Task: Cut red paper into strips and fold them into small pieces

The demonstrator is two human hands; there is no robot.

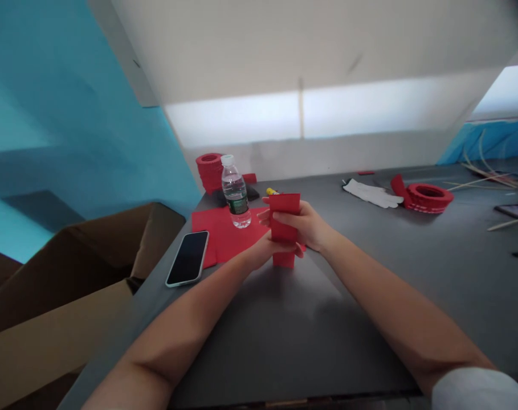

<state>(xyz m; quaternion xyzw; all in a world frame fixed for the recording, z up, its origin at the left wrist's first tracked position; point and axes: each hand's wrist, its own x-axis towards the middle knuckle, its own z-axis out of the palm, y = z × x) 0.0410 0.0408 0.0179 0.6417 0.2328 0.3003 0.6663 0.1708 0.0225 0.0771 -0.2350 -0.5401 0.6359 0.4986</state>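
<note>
Head view: left hand [266, 249] and right hand [310, 224]; our fingers clasp one flat, upright red strip [284, 231], one bottle [236, 196] beyond.

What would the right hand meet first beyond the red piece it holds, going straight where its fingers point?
The right hand would probably meet the plastic bottle first, though depth is unclear here.
</note>
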